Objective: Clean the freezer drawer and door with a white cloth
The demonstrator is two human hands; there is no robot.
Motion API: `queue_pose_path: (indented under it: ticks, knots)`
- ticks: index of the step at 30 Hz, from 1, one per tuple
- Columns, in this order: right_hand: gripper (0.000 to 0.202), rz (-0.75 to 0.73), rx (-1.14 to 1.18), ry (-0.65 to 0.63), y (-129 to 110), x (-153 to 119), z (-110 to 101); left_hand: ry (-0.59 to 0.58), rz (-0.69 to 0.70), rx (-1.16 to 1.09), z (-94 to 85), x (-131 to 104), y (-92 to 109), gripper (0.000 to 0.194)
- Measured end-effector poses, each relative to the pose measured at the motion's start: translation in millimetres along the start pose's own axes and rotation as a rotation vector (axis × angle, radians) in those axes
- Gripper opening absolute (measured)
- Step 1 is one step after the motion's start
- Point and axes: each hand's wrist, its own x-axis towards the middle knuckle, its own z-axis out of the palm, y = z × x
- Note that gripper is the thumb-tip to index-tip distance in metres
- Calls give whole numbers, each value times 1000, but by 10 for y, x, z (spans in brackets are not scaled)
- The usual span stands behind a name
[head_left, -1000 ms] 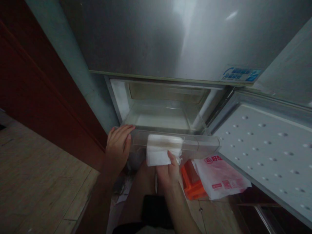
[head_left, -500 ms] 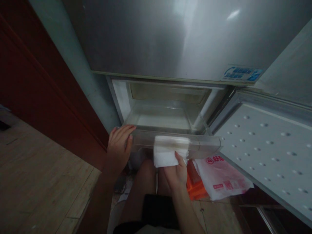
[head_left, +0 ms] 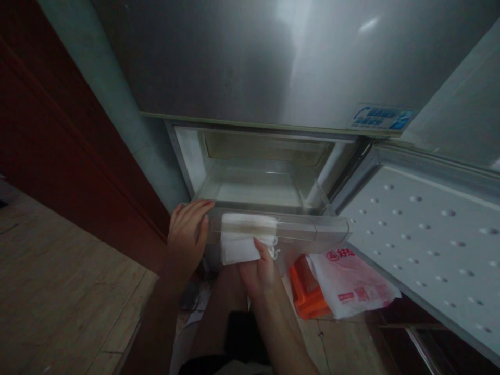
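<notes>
Here, right hand (head_left: 255,273): fingers grasping a folded white cloth (head_left: 239,250), frayed at its right edge, in front of the clear drawer (head_left: 299,229)
Left hand (head_left: 187,229): nine o'clock of the cloth, fingers gripping the drawer rim
Drawer: rigid plastic, open-topped toward twelve o'clock
Dimpled door (head_left: 437,234): three o'clock, standing open
Plastic bag (head_left: 351,286): four o'clock, red "好" legible, overlapping an orange crate (head_left: 310,304)
Blue sticker (head_left: 383,117): towards two o'clock, writing blurred
</notes>
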Motion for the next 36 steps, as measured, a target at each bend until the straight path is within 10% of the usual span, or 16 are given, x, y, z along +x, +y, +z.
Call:
queue_pose_path:
  ticks: [5, 17, 28, 36]
  knots:
    - [34, 58, -22, -5, 87, 29, 17, -7, 1, 22, 4, 1, -1, 33]
    - [36, -143, 79, 169, -609, -180, -257, -2, 2, 9, -9, -2, 5, 31]
    - [36, 26, 7, 17, 73, 11, 5, -3, 5, 13, 3, 1, 2, 32]
    - [32, 7, 3, 39, -75, -72, -117, -10, 5, 15, -4, -3, -3, 32]
